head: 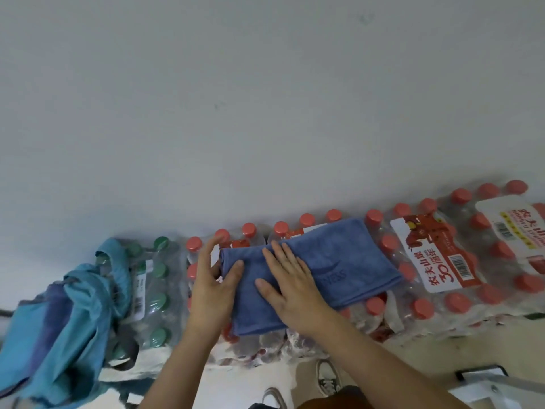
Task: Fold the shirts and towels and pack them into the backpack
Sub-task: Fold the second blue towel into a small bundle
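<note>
Ideally the flat, open right hand (pixel 290 286) pins the towel (pixel 339 255) while the left hand (pixel 211 281), thumb on its edge, grip unclear, squares the fold on the bottles (pixel 460 302).

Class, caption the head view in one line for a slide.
Folding: right hand presses a blue towel flat on packs of bottled water; left hand touches its edge.

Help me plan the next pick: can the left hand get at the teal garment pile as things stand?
Probably yes. The left hand sits at the left end of the blue towel, and the teal garment pile lies beyond it over the green-capped bottles, nothing between.
</note>
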Available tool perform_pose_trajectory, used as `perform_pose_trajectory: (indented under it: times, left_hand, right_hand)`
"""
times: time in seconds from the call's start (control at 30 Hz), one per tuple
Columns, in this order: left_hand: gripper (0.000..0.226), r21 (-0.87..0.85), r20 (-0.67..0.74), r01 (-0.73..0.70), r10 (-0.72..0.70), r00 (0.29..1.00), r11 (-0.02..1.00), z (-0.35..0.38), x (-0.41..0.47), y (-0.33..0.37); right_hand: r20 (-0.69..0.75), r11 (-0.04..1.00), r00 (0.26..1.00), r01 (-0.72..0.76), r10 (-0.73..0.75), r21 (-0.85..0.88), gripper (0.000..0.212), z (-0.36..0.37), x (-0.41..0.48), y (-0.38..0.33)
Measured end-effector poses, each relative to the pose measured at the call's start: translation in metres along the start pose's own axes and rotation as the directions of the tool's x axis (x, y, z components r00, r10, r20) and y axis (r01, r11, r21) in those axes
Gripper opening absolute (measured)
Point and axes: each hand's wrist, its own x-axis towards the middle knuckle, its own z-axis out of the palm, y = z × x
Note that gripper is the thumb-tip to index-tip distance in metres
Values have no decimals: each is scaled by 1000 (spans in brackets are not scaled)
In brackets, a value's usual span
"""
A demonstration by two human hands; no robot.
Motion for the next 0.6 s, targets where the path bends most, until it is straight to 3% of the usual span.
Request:
perform_pose_trajectory:
  times: [0.1,0.2,0.27,0.33,0.4,0.5,0.6]
  left_hand:
    - [39,-9,21,-73,73,997,997,-8,-1,12]
    - [36,-98,39,-75,79,996,992,-12,-3,27]
    - [45,-126,89,-47,58,994,991,-11,-5,36]
    - [52,-77,123,-34,43,991,996,-6,-5,46]
    - [51,-14,120,-29,31,992,999,4,-3,52]
    - [50,11,131,17,-18,991,1000,25,4,52]
    - [48,-12,200,126,-122,972,992,44,9,52]
  right_hand:
    - [39,951,998,-64,55,302,66,-4,2,-9]
    - [140,682,989,-131,43,720,42,-7,1,-25]
    - [141,505,987,-162,80,848,27,-4,-2,-36]
    - [96,424,980,-163,175,891,24,-11,-9,-45]
    - [62,433,976,-149,209,889,25,-27,-20,-47]
    - [104,678,992,-124,69,724,56,-51,-34,-44]
    - [47,787,991,-127,124,604,53,-61,-38,-43]
